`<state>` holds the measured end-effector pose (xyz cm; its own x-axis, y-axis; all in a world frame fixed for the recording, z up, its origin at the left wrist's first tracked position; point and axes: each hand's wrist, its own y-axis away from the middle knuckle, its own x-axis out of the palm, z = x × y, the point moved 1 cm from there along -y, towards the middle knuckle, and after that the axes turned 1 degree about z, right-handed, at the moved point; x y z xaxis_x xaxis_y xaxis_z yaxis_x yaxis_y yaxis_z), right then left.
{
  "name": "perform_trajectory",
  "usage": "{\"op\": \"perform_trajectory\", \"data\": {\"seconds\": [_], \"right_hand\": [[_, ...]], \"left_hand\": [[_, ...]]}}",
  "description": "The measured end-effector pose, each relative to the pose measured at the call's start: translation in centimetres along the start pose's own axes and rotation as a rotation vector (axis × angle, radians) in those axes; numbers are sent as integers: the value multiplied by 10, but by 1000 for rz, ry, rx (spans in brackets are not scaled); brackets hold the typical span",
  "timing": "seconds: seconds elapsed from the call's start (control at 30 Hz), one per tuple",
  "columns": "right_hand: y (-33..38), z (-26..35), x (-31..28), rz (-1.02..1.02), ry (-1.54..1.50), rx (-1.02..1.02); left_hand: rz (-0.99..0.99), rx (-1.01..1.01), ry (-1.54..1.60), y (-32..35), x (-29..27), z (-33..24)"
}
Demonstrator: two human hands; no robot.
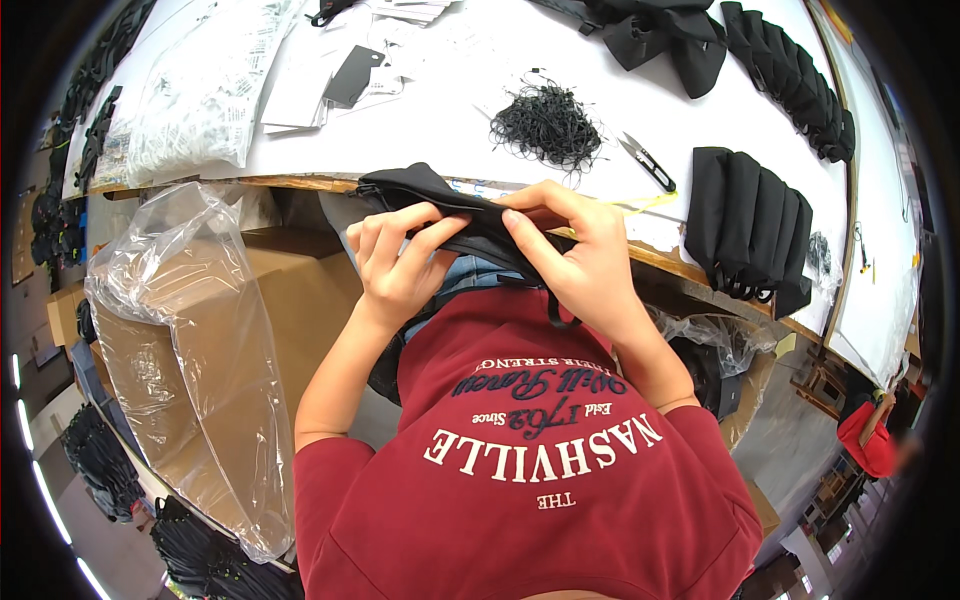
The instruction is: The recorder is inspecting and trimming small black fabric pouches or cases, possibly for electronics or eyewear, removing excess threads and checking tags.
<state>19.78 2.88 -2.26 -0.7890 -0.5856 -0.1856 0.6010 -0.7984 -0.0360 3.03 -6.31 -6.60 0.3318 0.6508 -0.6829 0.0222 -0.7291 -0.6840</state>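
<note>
A black fabric pouch (422,183) is held in front of my body at the table's near edge, a thin black strap hanging from its right end. My left hand (400,255) pinches the pouch's edge near the middle with thumb and fingers. On the other side, my right hand (580,245) grips the same edge, its thumb pressed on top of the fabric. The pouch's underside is hidden behind my fingers. Beyond my right hand lie a tangled pile of thin black loops (547,122) and a pair of black-handled thread snips (650,163).
Folded black pouches (745,225) sit at the right, with another row (790,80) behind. Black fabric (660,35) lies far back. A black tag (354,76), white cards (293,98) and a clear bag of white tags (205,90) are left. A plastic-covered cardboard box (200,400) stands below.
</note>
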Motion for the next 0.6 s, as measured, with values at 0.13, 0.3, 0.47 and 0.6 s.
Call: {"op": "perform_trajectory", "data": {"seconds": [0.13,0.3,0.47,0.6], "right_hand": [[0,-3,0,-4,-1,9],[-1,-5,0,5,5,11],[-2,-9,-1,31,-6,31],[-3,-12,1,47,31,-11]], "left_hand": [[10,22,12,-2,-1,0],[79,34,76,-3,-3,0],[168,-6,120,-7,-3,-3],[220,-9,90,-4,-1,0]]}}
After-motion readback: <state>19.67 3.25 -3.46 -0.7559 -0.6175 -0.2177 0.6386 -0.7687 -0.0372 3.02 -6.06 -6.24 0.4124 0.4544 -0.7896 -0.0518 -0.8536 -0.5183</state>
